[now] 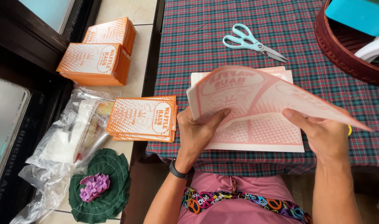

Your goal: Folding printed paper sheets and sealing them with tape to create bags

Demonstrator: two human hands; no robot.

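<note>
Both my hands hold one thin paper sheet (256,93) printed in pale orange-pink, lifted and curved above a flat stack of like sheets (260,135) on the plaid tablecloth (198,45). My left hand (198,130) grips the sheet's left edge, thumb on the underside. My right hand (322,135) pinches its lower right part. The raised sheet hides most of the stack's far half.
Teal-handled scissors (249,40) lie beyond the sheets. A dark red basket (343,54) sits at the far right. Left of the table are stacks of folded orange printed bags (143,118) (94,62), clear plastic wrapping (65,137) and a green doily with purple flowers (100,184).
</note>
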